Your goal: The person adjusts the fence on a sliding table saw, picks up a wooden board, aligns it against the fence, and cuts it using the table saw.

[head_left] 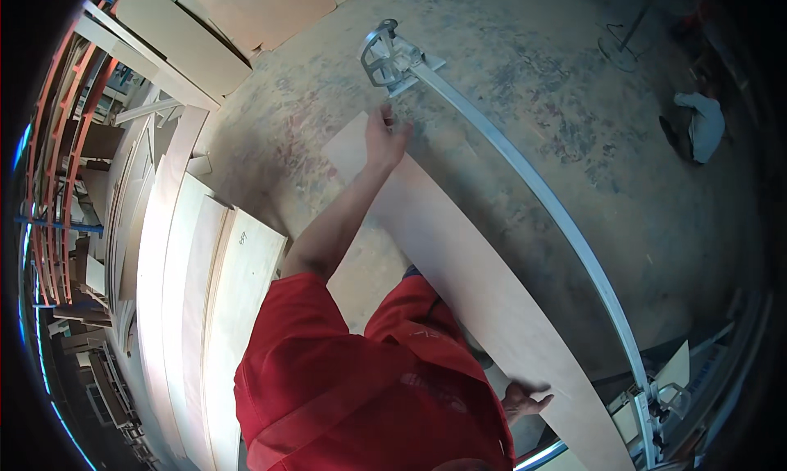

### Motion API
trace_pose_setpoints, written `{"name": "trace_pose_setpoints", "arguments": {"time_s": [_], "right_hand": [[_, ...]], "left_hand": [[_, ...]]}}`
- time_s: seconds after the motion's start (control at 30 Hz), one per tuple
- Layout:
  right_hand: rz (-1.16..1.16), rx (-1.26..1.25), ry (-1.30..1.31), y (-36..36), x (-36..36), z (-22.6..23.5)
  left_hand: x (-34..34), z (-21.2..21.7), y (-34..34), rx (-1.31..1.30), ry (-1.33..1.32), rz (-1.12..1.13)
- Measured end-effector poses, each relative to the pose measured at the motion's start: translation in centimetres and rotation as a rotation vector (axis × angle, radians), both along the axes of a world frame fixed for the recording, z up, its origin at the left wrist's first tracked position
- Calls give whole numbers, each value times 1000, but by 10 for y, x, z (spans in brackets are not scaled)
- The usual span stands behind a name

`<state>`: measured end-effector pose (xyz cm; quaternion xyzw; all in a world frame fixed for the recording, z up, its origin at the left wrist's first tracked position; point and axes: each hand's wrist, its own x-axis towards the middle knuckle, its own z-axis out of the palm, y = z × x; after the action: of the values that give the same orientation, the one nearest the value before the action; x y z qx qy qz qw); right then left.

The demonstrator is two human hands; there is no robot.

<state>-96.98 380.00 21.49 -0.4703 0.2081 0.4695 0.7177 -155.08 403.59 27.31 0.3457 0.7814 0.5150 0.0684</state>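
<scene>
Your left hand (385, 136) grips the far end of the long pale plywood board (467, 274); your right hand (525, 403) lies spread, open-fingered, on its near end, beside the grey metal guide rail (541, 196).

Dim, hazy daylight; strong fisheye bending, black vignetted corners, soft focus.

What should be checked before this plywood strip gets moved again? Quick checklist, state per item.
1. Left hand on the far end of the long plywood strip: ok, it grips there.
2. Right hand on the near end: ok, fingers spread flat on the face.
3. Strip clear of the long metal rail: ok, a gap of floor shows between them.
4. Strip clear of the stacked sheets on the left: ok, apart.
5. Concrete floor beyond the far end: ok, only dust, and a grey cloth well off.
6. Support under the strip: cannot tell, hidden.
</scene>
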Motion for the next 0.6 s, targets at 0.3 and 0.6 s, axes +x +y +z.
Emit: {"name": "trace_pose_setpoints", "arguments": {"time_s": [0.3,0.6], "right_hand": [[386,-16,-665,16,55,-85],[430,-191,-616,83,63,-79]], "left_hand": [[-199,-19,99,-316,-11,-85],[-205,58,95,-505,241,-222]]}}
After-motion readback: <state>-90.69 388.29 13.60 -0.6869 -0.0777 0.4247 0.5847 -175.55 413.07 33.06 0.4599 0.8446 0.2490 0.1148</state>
